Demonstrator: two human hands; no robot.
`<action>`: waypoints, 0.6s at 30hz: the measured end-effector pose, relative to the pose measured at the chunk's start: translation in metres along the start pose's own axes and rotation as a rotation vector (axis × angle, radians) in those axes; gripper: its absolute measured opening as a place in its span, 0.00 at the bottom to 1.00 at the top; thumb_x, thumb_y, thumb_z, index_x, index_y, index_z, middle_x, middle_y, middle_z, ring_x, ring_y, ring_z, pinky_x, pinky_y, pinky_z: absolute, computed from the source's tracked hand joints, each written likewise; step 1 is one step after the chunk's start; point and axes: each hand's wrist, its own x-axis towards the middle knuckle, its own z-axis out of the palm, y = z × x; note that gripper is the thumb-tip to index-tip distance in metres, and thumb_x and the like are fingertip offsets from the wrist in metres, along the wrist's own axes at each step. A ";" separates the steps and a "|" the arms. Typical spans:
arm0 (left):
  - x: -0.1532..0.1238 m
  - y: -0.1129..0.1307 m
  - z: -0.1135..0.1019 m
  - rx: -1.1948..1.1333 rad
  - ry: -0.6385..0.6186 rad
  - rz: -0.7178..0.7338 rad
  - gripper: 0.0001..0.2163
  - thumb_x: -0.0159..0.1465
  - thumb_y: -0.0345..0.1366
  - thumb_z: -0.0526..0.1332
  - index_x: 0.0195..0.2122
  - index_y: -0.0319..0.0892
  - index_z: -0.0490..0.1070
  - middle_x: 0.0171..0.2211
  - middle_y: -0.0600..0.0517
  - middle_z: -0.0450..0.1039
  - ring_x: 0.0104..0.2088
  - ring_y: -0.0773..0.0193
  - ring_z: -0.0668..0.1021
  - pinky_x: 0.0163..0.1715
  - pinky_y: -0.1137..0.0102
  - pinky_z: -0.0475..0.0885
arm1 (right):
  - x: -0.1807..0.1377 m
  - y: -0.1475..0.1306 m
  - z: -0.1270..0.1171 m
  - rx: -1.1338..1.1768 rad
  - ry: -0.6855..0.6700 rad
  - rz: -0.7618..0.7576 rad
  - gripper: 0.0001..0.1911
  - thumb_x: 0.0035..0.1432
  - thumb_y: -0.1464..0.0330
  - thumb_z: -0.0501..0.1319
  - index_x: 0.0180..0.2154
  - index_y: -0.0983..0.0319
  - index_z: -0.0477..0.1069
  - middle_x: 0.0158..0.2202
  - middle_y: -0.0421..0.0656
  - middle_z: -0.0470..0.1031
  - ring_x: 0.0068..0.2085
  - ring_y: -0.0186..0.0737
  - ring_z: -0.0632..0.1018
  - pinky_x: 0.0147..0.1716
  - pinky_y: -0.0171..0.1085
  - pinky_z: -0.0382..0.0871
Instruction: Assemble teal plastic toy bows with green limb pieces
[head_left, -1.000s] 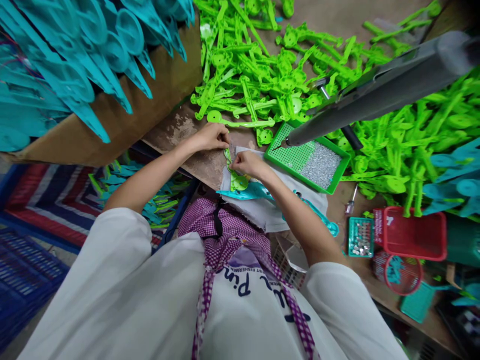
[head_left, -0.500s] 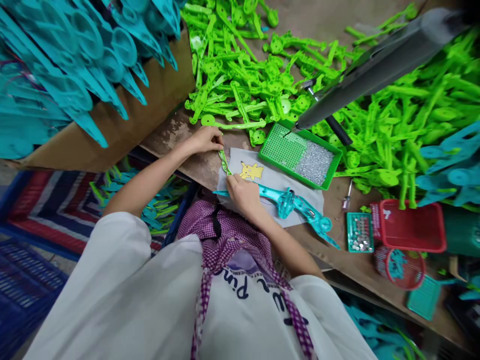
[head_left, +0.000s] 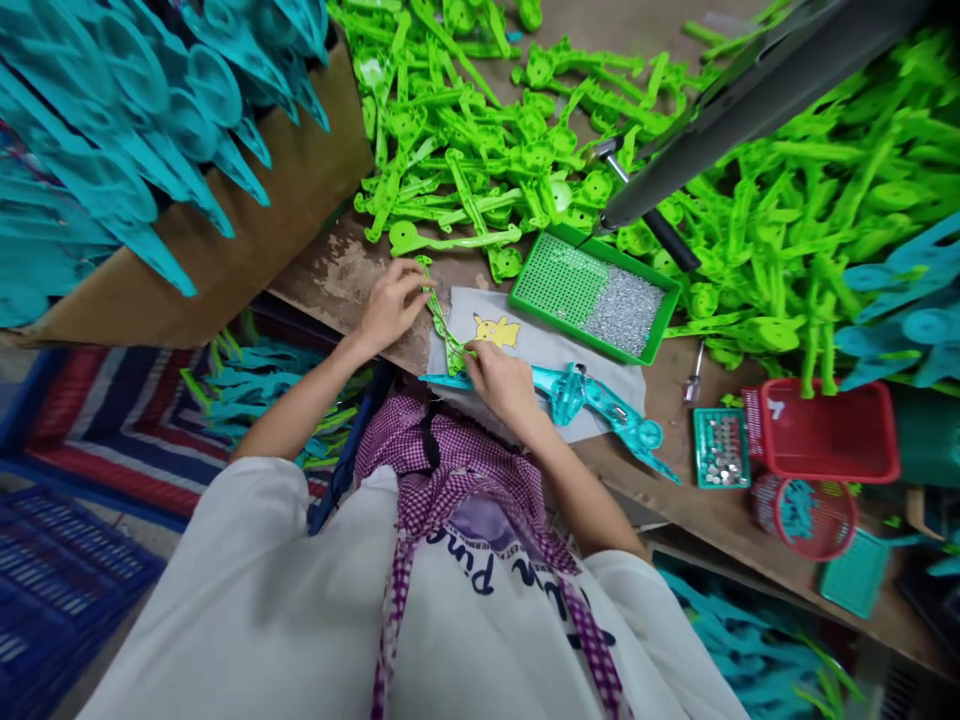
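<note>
A slim lime-green plastic arm (head_left: 438, 318) stands slanted over the near edge of the grey cloth, a thin dark line running along it. My left hand (head_left: 391, 308) is at its upper end, fingers bent and the tips against it. At its lower, wider end, my right hand (head_left: 504, 384) is closed in a pinch; whether a thin strand is also between those fingertips is too small to tell. Beneath my right hand lies a long translucent turquoise plastic part (head_left: 570, 395) with a rounded middle, resting on the grey cloth (head_left: 592, 430) printed with a yellow cartoon figure.
A green tray (head_left: 559, 285) of small metal pieces stands behind the cloth. Lime-green parts (head_left: 480, 150) are heaped beyond. A grey tool arm (head_left: 720, 130) reaches over from the right. Left is a cardboard box (head_left: 300, 180) of turquoise parts; right, a screwdriver (head_left: 694, 380) and red basket (head_left: 832, 430).
My left hand has shifted slightly left and its fingers have loosened at the green arm's upper end. The right hand has moved slightly right, showing more of the arm's lower end.
</note>
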 end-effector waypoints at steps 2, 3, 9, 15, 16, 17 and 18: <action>-0.018 0.010 0.005 0.013 -0.016 0.073 0.11 0.69 0.31 0.58 0.46 0.46 0.79 0.53 0.45 0.71 0.53 0.53 0.75 0.56 0.54 0.70 | 0.004 0.003 0.001 0.052 0.022 0.008 0.18 0.73 0.64 0.47 0.51 0.61 0.72 0.51 0.49 0.79 0.42 0.44 0.79 0.32 0.37 0.57; -0.027 0.015 0.007 0.023 -0.045 0.118 0.12 0.69 0.30 0.57 0.46 0.47 0.80 0.54 0.45 0.72 0.53 0.53 0.75 0.56 0.54 0.70 | 0.006 0.004 0.000 0.069 0.031 0.008 0.17 0.73 0.64 0.48 0.51 0.61 0.72 0.51 0.49 0.79 0.43 0.44 0.78 0.33 0.37 0.58; -0.045 0.022 0.013 0.138 -0.178 0.242 0.14 0.68 0.29 0.59 0.48 0.54 0.81 0.59 0.47 0.73 0.59 0.50 0.73 0.56 0.50 0.66 | 0.017 0.008 -0.004 0.058 0.029 0.030 0.16 0.72 0.63 0.50 0.49 0.61 0.74 0.49 0.49 0.80 0.43 0.46 0.78 0.32 0.37 0.56; -0.041 0.017 0.016 0.193 -0.201 0.237 0.13 0.68 0.32 0.60 0.47 0.57 0.81 0.57 0.49 0.76 0.58 0.51 0.74 0.55 0.50 0.63 | 0.024 0.006 -0.003 0.052 0.028 0.094 0.15 0.71 0.62 0.51 0.49 0.61 0.73 0.50 0.50 0.80 0.41 0.45 0.78 0.33 0.38 0.56; -0.042 0.016 0.017 0.200 -0.194 0.244 0.13 0.68 0.32 0.60 0.47 0.57 0.81 0.56 0.49 0.77 0.58 0.52 0.74 0.54 0.50 0.63 | 0.024 0.006 -0.003 0.053 0.033 0.108 0.15 0.71 0.62 0.52 0.48 0.62 0.73 0.50 0.51 0.80 0.41 0.45 0.78 0.33 0.38 0.56; -0.043 0.015 0.017 0.206 -0.190 0.249 0.13 0.69 0.33 0.59 0.47 0.58 0.80 0.56 0.50 0.77 0.57 0.53 0.74 0.54 0.50 0.63 | 0.025 0.005 -0.002 0.053 0.041 0.120 0.15 0.71 0.61 0.52 0.48 0.62 0.73 0.49 0.51 0.80 0.40 0.45 0.78 0.33 0.38 0.56; -0.044 0.014 0.018 0.210 -0.191 0.255 0.14 0.69 0.33 0.59 0.48 0.58 0.80 0.56 0.50 0.77 0.57 0.53 0.74 0.54 0.51 0.63 | 0.026 0.005 -0.002 0.051 0.048 0.129 0.16 0.71 0.61 0.52 0.47 0.63 0.73 0.48 0.52 0.80 0.39 0.46 0.78 0.32 0.38 0.56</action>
